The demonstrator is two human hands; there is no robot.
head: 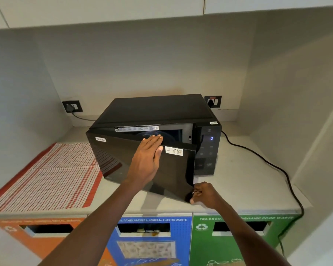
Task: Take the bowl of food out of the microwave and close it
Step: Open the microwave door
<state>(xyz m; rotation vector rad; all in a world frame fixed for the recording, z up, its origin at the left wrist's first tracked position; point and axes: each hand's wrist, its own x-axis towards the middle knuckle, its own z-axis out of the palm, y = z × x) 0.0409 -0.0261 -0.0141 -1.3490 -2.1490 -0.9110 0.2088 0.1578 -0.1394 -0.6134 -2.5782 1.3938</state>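
Door point(142, 160) of microwave point(158, 112) ajar, hinged left; our left hand point(145, 160) flat, fingers spread on it; right hand point(204, 192), nearer free edge, pinches lower corner. Bowl unseen, presumably inside.

Lighting: soft, even and moderately bright, falling from above and in front; alcove walls point(161, 64) shade darker toward the upper left.
Shadows: a faint one on the worktop point(238, 179) beneath the open microwave door point(142, 160), near the front edge; none hard.
Glare: the glossy door mirrors the striped cloth point(46, 175) and carries a pale sheen.
Sharpness: centre crisp; bin labels point(154, 220) below the worktop's front edge slightly soft.
Distortion: strong wide-angle bowing, cabinet edges point(104, 20) curved and forearms stretched at the bottom.
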